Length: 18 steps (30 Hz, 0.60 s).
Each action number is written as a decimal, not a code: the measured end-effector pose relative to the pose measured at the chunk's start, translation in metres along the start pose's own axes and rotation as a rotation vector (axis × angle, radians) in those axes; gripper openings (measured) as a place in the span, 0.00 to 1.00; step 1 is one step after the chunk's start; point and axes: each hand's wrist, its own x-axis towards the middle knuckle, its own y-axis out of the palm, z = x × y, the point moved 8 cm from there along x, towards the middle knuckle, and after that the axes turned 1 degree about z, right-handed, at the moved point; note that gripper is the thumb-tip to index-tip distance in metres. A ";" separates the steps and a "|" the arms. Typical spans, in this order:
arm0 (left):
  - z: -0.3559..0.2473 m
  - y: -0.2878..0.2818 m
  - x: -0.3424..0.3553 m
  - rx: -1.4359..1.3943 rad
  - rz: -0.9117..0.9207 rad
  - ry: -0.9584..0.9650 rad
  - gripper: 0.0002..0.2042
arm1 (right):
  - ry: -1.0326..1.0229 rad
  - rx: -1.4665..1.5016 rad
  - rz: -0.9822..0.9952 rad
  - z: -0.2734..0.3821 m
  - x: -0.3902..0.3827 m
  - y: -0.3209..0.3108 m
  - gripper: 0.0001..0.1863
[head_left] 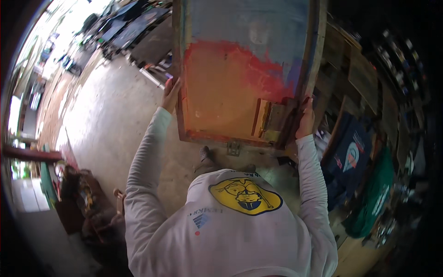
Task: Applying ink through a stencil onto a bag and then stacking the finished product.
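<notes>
A large screen-printing frame stands upright or tilted in front of me, its top running past the view's upper edge. Its wooden border surrounds a panel that is blue-grey above and orange below, with a ragged red band between. Small strips and a dark block show in its lower right corner. My left hand grips the left side rail, thumb up. On the opposite rail my right hand is closed, its fingers partly hidden. A small metal hinge shows at the bottom edge.
Grey concrete floor spreads to the left. Dark flat boards lie at the far left. A navy printed shirt and green cloth are close on my right, below shelves of small containers. A brown heap sits at lower left.
</notes>
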 end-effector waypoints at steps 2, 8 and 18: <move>-0.006 -0.026 -0.009 -0.470 -0.110 -0.319 0.28 | 0.014 0.052 0.072 -0.010 -0.012 0.052 0.26; -0.017 -0.182 -0.054 -0.724 -0.281 -0.232 0.35 | -0.259 -0.287 0.376 -0.052 -0.058 0.182 0.26; 0.014 -0.428 -0.127 -0.697 -0.792 -0.051 0.30 | -0.153 -0.228 0.605 -0.176 -0.112 0.414 0.22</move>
